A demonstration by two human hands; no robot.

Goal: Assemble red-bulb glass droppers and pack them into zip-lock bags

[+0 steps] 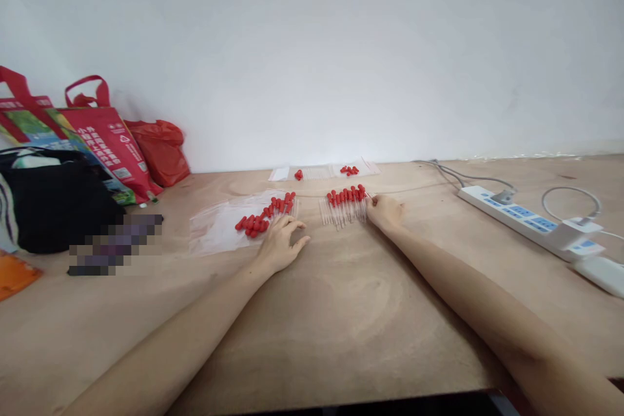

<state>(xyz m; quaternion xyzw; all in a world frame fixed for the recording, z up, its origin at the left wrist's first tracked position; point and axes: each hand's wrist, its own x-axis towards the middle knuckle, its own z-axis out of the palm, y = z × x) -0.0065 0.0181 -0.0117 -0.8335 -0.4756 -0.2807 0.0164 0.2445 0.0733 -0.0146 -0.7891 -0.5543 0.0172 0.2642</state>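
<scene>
My right hand (385, 211) is at the right end of a row of glass droppers (344, 208), thin clear tubes with red rubber bulbs toward the wall. Its fingers are closed at the row's last dropper, whose tube is partly hidden by them. My left hand (281, 244) rests on the table with thumb and fingers apart, beside a second group of clear tubes (294, 208). Red rubber bulbs (253, 225) lie heaped just left of that hand, on a clear plastic bag (212, 227). Its outer fingers are partly hidden.
Near the wall lie clear bags (319, 173) with tubes and a few red bulbs (349, 170). A white power strip (526, 218) with plugs and grey cords is on the right. Shopping bags (104, 149), a black bag (58, 201) and a blurred dark object (117, 246) stand or lie left.
</scene>
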